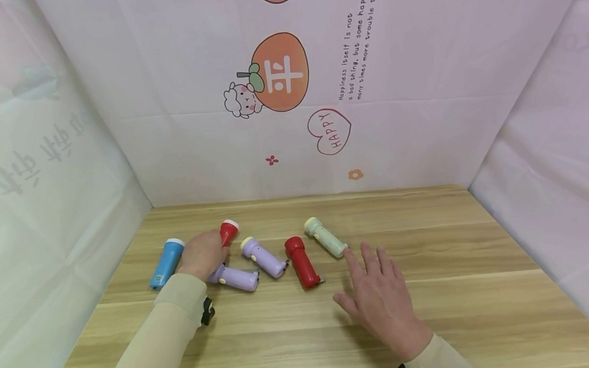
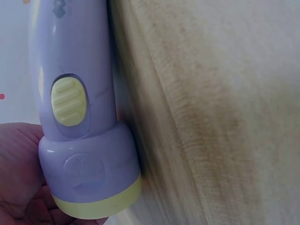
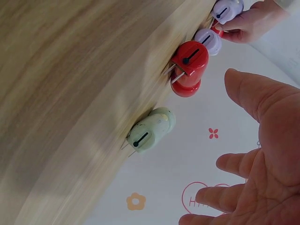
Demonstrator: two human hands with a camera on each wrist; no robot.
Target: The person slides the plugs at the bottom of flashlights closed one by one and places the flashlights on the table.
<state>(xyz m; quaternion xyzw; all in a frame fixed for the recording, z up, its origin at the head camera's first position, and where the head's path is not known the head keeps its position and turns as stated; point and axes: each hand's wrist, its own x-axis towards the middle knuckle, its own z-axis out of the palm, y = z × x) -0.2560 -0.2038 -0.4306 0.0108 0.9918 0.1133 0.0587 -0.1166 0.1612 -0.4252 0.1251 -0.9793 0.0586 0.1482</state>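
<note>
My left hand (image 1: 204, 254) grips a red flashlight with a white rim (image 1: 228, 232), most of its body hidden by the hand. Right by that wrist lies a purple flashlight (image 1: 236, 278); its yellow switch and yellow rim fill much of the left wrist view (image 2: 77, 112). On the other side of the hand is a blue flashlight (image 1: 166, 263). My right hand (image 1: 384, 299) is spread with its fingers straight and holds nothing. Its index fingertip comes close to the tail of a pale green flashlight (image 1: 327, 239), seen end-on in the right wrist view (image 3: 150, 129).
Between the hands lie another purple flashlight (image 1: 266, 260) and a second red flashlight (image 1: 303, 264), with metal prongs out at its tail. All rest on a wood-grain table (image 1: 282, 340). White printed cloth (image 1: 182, 145) walls the back and both sides.
</note>
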